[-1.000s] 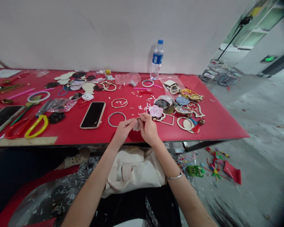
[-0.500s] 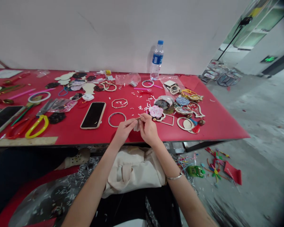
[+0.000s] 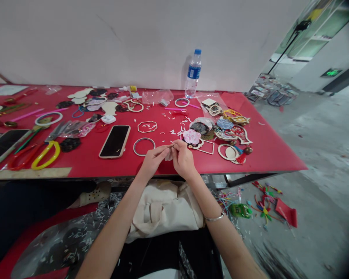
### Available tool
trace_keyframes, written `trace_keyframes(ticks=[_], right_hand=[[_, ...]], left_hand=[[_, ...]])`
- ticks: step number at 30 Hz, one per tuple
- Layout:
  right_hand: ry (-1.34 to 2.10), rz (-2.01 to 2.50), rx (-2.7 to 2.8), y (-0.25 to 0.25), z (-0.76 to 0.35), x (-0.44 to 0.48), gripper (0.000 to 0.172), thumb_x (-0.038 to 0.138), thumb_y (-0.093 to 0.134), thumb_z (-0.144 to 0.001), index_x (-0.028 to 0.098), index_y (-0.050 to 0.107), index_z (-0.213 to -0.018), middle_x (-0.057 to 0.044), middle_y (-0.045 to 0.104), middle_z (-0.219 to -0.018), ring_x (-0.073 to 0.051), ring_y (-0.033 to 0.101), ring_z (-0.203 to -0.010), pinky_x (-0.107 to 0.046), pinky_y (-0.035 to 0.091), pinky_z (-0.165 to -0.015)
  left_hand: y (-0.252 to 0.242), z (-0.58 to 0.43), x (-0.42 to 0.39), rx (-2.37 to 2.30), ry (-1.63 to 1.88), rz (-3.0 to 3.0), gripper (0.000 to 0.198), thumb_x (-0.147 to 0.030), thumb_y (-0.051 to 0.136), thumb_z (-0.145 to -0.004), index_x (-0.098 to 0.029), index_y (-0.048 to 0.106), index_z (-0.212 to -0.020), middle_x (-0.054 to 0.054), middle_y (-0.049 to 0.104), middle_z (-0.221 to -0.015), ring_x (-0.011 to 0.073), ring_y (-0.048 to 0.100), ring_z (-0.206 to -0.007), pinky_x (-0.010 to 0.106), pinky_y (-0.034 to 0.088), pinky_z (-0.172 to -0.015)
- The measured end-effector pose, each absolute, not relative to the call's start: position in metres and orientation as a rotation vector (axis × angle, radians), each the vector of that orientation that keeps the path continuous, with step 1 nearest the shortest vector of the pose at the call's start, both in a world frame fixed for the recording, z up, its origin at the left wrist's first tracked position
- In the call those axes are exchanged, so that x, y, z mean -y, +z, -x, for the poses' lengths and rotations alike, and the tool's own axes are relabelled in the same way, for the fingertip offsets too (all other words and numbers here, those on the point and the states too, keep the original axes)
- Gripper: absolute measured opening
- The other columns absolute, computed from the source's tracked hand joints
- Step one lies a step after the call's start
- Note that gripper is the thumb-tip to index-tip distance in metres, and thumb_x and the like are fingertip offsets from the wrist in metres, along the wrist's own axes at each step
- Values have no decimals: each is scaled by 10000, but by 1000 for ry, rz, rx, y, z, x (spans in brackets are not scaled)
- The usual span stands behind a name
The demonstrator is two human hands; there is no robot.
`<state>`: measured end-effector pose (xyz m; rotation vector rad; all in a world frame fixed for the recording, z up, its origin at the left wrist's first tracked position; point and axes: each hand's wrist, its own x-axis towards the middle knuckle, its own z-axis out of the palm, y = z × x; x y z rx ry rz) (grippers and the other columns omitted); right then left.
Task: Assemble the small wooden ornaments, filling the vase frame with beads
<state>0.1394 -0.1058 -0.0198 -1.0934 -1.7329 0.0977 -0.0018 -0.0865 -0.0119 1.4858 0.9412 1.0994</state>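
Note:
My left hand (image 3: 154, 159) and my right hand (image 3: 183, 158) meet just above the front edge of the red table (image 3: 267, 151). Both are closed in a pinch on a small, pale, thin piece (image 3: 168, 155), mostly hidden by the fingers, so its kind does not show. Just left of my left hand lies a round ring (image 3: 144, 147), with a pale scalloped frame (image 3: 147, 126) behind it. Close to my right hand are a pink flower-shaped piece (image 3: 191, 136) and a thin rectangular frame (image 3: 206, 147). White scraps (image 3: 182, 130) are scattered beyond my fingertips.
A phone (image 3: 114, 142) and yellow-handled scissors (image 3: 48, 155) lie to the left. A water bottle (image 3: 193, 73) stands by the wall. Ornaments with tassels (image 3: 241, 155) crowd the right. A beige bag (image 3: 165, 209) rests on my lap. Another person's shoe (image 3: 95, 193) shows below the table.
Both hands stay together in almost the same place, with only a slight shift of the fingers. The things on the table have not moved.

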Motion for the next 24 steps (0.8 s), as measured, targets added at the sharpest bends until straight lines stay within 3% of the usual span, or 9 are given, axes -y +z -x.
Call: trace_keyframes(ticks=[17, 24], right_hand=[[116, 1069, 1739, -19, -139, 106, 210, 266, 342, -972, 202, 368, -1170, -58, 639, -815, -156, 604, -658, -283, 491, -633], [92, 1082, 1747, -20, -139, 105, 181, 259, 330, -973, 207, 375, -1140, -86, 651, -890, -167, 622, -719, -292, 500, -648]], left_hand=[[-13, 2, 87, -931, 1111, -1481, 410, -492, 637, -790, -186, 734, -1046, 57, 736, -1003, 239, 643, -1012, 325, 466, -932], [-10, 2, 88, -929, 1107, -1507, 402, -481, 620, -808, -188, 727, -1063, 46, 732, -996, 225, 642, -991, 318, 466, -912]])
